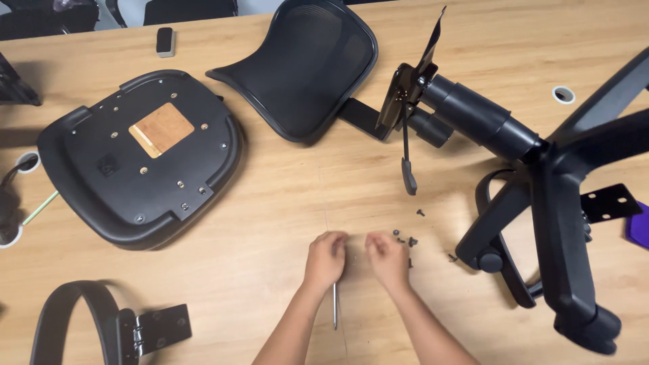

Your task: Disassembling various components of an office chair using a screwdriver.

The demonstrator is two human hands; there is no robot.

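Both hands were closed together over the light wooden surface [270,223], fingers curled inward. The left hand [326,257] gripped the top of a slim grey metal tool [334,305]; the right hand [387,257] pinched something too small to identify. The step in hand appeared to be fitting a fastener to the tool tip. The next move would likely call for a steady, aligned grip. The tool's long axis ran near-to-far, its free end pointing toward the person. A cluster of small dark screws [405,240] lay just beside the right hand. The black upturned seat pan [138,159], black mesh backrest [304,67] and black wheeled chair base [561,196] lay well apart.
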